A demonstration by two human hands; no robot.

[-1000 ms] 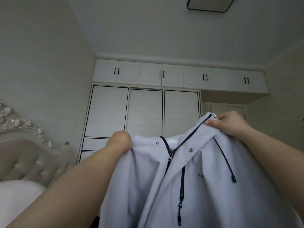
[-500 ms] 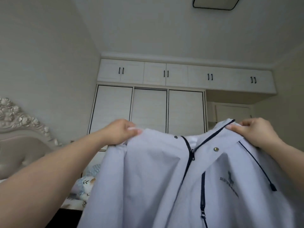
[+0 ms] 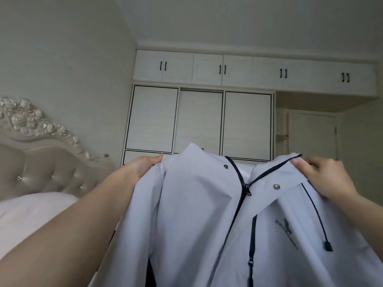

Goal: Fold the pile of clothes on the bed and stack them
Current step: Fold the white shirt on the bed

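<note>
I hold a pale grey zip-up jacket [image 3: 196, 214] up in front of me; it fills the lower middle and lower right of the frame. My left hand [image 3: 143, 168], at centre left, pinches the fabric at one shoulder, thumb on top. My right hand [image 3: 323, 177], at the right edge, grips the other shoulder beside the collar, fingers curled round the cloth. The dark zipper [image 3: 242, 183] runs down the middle, partly open at the neck, and a drawstring [image 3: 317, 216] dangles at lower right. A padded headboard [image 3: 47, 162] sits at left, above a strip of pale bedding [image 3: 31, 216]; white wardrobes [image 3: 199, 121] fill the background. To fold well, I judge I should level both shoulders, let the front hang flat with the zipper centred, then lay it face down on the bed.
</note>
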